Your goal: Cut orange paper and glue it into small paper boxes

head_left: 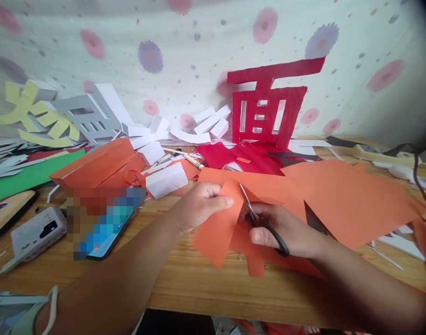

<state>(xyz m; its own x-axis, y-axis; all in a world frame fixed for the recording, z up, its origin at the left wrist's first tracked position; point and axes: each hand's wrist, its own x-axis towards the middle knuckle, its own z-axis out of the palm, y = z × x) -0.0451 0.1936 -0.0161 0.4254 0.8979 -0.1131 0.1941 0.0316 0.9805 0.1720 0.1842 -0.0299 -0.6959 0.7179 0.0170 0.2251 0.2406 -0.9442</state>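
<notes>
Between thumb and fingers, my left hand [203, 204] pinches a piece of orange paper [214, 239] that hangs down over the table. My right hand [280, 228] is closed round the black handles of a pair of scissors [275, 235]. Their metal blades point up and to the left, right at the edge of the orange paper near my left thumb. Part of the blades and some of my right fingers are hidden behind the paper and handle. More orange sheets [348, 200] lie under and to the right of my right hand.
A red cut-out character [268, 109] stands at the back. White paper blocks [213, 121], a grey character [90, 118] and a yellow one [34, 111] stand left of it. A phone [111, 228], a white power bank [40, 232] and an orange folded piece [97, 163] lie at left. A power strip [383, 156] is at right.
</notes>
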